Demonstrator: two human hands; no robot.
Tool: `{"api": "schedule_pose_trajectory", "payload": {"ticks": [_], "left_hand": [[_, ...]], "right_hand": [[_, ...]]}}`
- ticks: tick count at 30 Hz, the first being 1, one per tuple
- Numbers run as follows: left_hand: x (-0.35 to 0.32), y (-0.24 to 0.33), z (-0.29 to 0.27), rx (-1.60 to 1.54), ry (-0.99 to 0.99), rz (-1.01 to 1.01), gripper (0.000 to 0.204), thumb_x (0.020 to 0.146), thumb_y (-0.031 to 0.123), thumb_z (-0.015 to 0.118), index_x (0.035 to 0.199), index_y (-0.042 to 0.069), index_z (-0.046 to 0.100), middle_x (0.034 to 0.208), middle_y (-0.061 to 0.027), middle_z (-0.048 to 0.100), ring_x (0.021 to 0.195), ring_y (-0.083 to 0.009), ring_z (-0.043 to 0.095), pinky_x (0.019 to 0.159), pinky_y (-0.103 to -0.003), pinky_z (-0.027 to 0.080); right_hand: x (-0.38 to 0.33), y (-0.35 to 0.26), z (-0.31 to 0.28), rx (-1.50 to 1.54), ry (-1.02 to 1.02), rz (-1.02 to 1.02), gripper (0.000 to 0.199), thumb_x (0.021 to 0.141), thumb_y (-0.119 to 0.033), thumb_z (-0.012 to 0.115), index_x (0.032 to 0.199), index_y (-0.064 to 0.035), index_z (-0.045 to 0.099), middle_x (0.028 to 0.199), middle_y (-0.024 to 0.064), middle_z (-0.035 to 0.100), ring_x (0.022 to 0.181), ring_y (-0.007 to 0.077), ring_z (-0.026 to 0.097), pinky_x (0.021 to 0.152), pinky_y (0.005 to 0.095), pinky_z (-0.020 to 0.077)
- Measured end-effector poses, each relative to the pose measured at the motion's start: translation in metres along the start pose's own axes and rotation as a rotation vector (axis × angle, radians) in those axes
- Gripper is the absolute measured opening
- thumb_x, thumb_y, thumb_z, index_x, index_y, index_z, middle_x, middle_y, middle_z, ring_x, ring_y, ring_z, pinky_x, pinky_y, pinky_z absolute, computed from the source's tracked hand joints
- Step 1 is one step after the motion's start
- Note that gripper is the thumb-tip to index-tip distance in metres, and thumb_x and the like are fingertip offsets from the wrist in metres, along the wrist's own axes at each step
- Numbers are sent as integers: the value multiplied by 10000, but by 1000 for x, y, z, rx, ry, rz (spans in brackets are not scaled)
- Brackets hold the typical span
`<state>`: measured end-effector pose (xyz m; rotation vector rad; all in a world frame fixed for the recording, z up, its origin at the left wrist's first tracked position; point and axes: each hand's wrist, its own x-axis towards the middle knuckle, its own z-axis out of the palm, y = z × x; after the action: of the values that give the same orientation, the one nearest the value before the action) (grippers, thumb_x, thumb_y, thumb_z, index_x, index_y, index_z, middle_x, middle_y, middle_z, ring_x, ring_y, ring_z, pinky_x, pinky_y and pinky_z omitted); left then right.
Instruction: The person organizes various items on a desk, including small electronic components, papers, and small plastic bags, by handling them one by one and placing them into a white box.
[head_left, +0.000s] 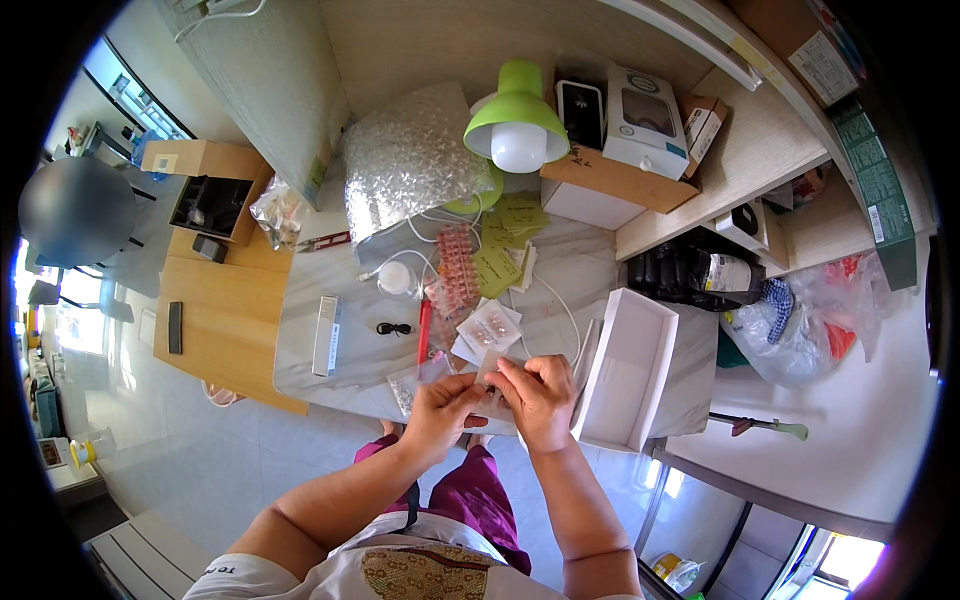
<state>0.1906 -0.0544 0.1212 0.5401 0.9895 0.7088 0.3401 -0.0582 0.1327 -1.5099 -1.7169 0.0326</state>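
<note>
Hands meet at the near edge of the surface [340,360]: our left hand [437,412] and right hand [540,398] both pinch a small clear bag [488,385] between the fingertips. Just beyond lie more small packets [488,328], a red pen [424,332] and a pink blister strip [458,268]. White open box [625,365] sits right beside the right hand. Green lamp [516,122] and bubble wrap [410,160] stand further back.

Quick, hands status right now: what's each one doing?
Left hand: closed, pinching a small clear plastic bag at the table edge.
Right hand: closed on the same bag from the other side.
</note>
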Motion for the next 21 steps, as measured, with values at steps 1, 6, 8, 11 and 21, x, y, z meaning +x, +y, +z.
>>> {"api": "schedule_pose_trajectory", "payload": {"ticks": [1, 6, 8, 11, 21], "left_hand": [[0, -2, 0, -15, -6, 5, 225, 899, 131, 565, 1084, 12, 607, 937, -55, 650, 802, -131, 641, 643, -294, 573], [1, 2, -3, -27, 64, -28, 226, 888, 129, 574, 1078, 13, 614, 924, -63, 657, 813, -147, 645, 660, -305, 572], [2, 1, -2, -20, 86, -43, 219, 884, 127, 577, 1066, 13, 618, 921, -67, 660, 814, -155, 647, 667, -310, 570], [2, -1, -2, -4, 60, -57, 238, 896, 149, 572, 1082, 3, 602, 956, -72, 645, 864, -150, 627, 711, -304, 536], [12, -6, 4, 32, 29, 18, 209, 829, 118, 666, 956, -43, 629, 828, -75, 653, 712, -113, 608, 647, -259, 488]], "right_hand": [[0, 1, 0, -15, -8, -11, 356, 572, -163, 824, 903, -113, 703, 767, 19, 477, 670, 190, 481, 547, 319, 405], [11, -1, -10, -174, -36, 31, 339, 712, -145, 760, 1032, -81, 670, 922, 31, 537, 772, 190, 530, 622, 305, 453], [4, 14, -7, 163, 3, 274, 318, 768, -131, 714, 1071, -60, 649, 932, 32, 569, 768, 147, 540, 651, 280, 459], [-13, 32, -4, 679, -190, 788, 272, 800, -107, 687, 1061, -36, 652, 859, 13, 599, 700, 73, 513, 626, 228, 435], [-17, 20, 0, 828, -279, 907, 135, 833, -116, 660, 940, -43, 698, 722, -32, 611, 597, 32, 469, 542, 192, 384]]}}
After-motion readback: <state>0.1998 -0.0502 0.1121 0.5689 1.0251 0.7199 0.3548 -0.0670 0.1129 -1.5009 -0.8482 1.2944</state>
